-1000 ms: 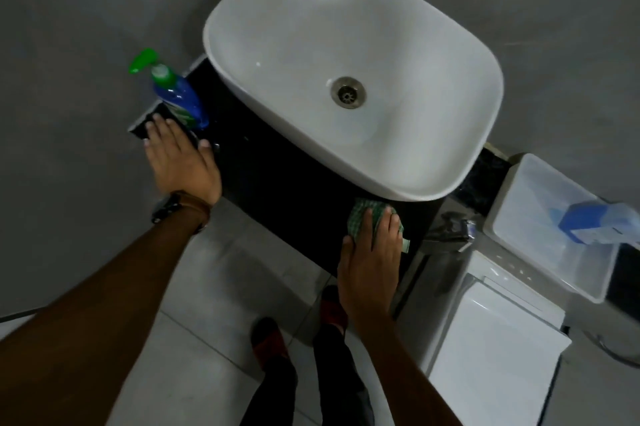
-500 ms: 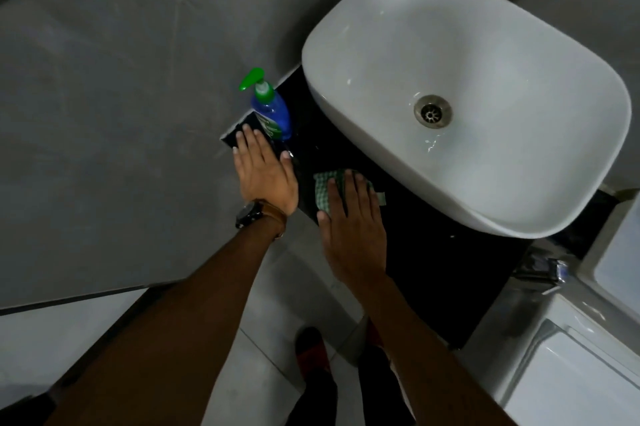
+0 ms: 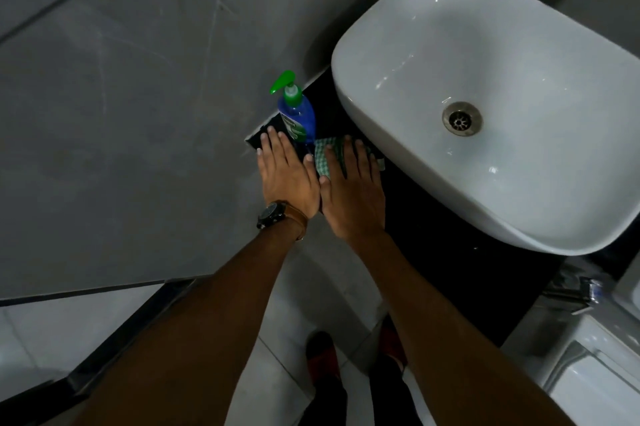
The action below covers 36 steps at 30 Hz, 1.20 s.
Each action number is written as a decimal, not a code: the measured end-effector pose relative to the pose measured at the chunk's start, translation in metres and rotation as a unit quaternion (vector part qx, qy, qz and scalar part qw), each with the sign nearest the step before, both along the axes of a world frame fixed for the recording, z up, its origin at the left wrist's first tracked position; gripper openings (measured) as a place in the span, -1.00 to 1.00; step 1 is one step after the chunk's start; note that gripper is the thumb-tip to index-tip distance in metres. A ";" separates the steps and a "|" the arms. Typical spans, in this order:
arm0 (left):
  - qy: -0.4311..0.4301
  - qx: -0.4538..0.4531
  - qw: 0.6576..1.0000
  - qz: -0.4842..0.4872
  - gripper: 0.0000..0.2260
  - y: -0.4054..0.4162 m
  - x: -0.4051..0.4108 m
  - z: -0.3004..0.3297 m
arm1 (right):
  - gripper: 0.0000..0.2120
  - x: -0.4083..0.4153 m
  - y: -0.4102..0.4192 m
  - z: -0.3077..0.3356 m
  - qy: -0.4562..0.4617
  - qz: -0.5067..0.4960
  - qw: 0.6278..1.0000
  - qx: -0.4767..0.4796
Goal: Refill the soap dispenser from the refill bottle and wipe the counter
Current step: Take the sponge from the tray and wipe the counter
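While the blue soap dispenser (image 3: 297, 114), green pump on, label unreadable, stood at the black counter's (image 3: 433, 235) left end, left hand (image 3: 287, 176) lay flat beside it and right hand (image 3: 353, 190) pressed the checked cloth (image 3: 323, 157) flat, fingers spread.

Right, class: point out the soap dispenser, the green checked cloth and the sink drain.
soap dispenser (image 3: 297, 114): head view, blue body below the pump.
green checked cloth (image 3: 325, 157): head view, part left of the fingers.
sink drain (image 3: 461, 119): head view, metal grate centre.
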<state>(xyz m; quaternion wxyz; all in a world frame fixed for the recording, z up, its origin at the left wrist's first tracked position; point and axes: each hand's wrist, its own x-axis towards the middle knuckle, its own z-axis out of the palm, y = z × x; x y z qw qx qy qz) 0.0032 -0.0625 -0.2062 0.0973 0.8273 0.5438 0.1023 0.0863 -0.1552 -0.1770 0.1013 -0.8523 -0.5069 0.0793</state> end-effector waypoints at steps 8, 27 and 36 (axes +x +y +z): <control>0.005 0.001 1.000 -0.001 -0.41 0.000 0.000 -0.002 | -0.46 -0.013 -0.066 -0.001 0.009 0.005 1.000 0.003; 0.018 -0.009 1.000 -0.001 -0.40 -0.004 0.000 0.004 | -0.43 0.003 -0.262 -0.001 -0.029 -0.132 0.991 -0.016; 0.019 -0.017 1.000 0.001 -0.40 -0.003 0.000 0.007 | -0.41 -0.008 -0.204 -0.006 -0.027 -0.073 0.997 -0.016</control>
